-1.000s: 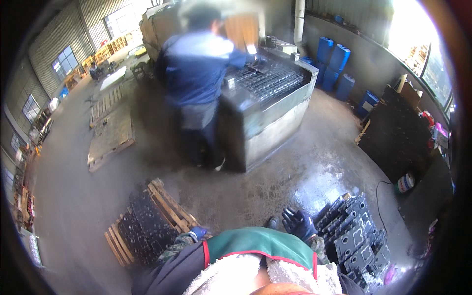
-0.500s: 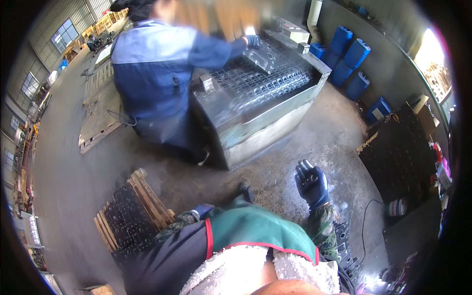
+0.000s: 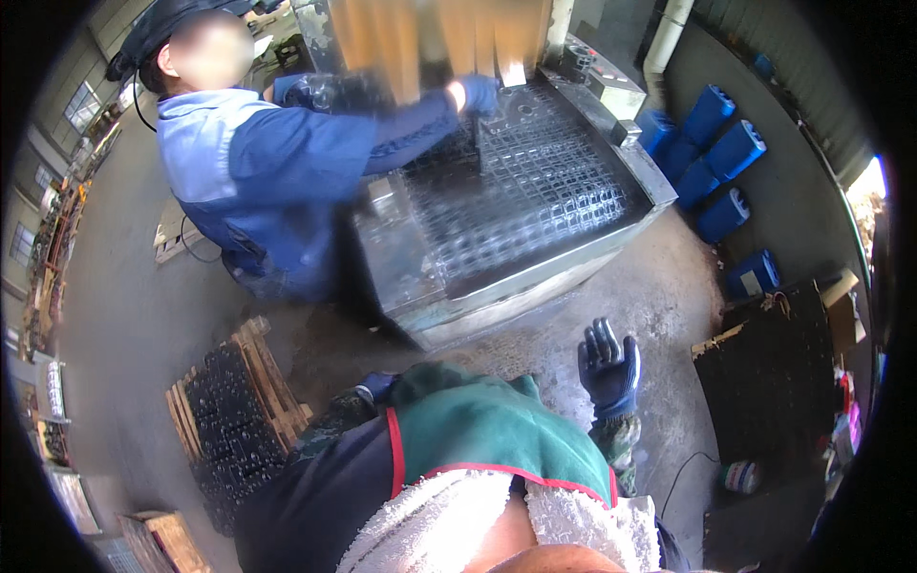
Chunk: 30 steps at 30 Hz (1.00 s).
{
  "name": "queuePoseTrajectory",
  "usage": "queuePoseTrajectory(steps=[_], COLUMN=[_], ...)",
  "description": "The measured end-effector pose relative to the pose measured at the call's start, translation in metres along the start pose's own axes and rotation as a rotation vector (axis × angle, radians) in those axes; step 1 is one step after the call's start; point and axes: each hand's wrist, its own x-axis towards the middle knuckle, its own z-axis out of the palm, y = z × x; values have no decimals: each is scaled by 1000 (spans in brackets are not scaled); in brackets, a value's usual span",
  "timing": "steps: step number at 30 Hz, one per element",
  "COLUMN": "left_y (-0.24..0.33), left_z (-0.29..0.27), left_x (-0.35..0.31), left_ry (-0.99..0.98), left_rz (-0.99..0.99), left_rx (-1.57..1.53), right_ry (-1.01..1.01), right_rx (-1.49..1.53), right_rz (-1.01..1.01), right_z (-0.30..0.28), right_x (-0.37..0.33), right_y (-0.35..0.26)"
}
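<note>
My right hand [image 3: 608, 371], in a dark blue glove with worn pale fingertips, is raised with fingers stretched and apart. Nothing is in it, and the floor lies below. My left hand [image 3: 378, 385], also gloved in blue, is low by the green apron [image 3: 478, 406]; its fingers are hidden. Ahead stands a metal machine [image 3: 535, 310] with a wet, dark grid bed [image 3: 535, 181]. A co-worker [image 3: 258, 172] in blue leans over it from the left, one gloved hand [image 3: 476, 94] above a dark upright piece [image 3: 480, 145] on the bed.
Dark metal parts [image 3: 229, 411] are stacked on a wooden pallet [image 3: 272, 382] at the lower left. Several blue jerrycans [image 3: 721, 215] stand along the right wall. A black board [image 3: 764, 368] and a small tub [image 3: 738, 477] with a cable are at right. Orange strip curtains [image 3: 439, 48] hang behind the bed.
My view has shifted, bringing more of the machine into sight. The co-worker has turned and leans further over the bed; the flat plate there now appears differently angled. My right hand stays open.
</note>
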Motion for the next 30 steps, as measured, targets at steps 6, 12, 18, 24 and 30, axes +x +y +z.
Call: queuePoseTrajectory(steps=[6, 12, 18, 24, 30], left_y=[18, 84, 86, 3, 43], left_z=[73, 138, 175, 212, 141], left_x=[-1, 30, 48, 63, 83], left_ry=[82, 153, 240, 351, 256], left_rz=[-338, -335, -338, -11, -190], left_rx=[111, -177, -389, -93, -314], right_ry=[-396, -379, -205, -98, -183], right_rx=[-78, -204, -244, -202, -459], right_rz=[190, 339, 528, 430, 463], right_z=[36, 32, 20, 12, -16], right_x=[70, 113, 148, 177, 182], right_y=[-54, -106, -121, -115, -99])
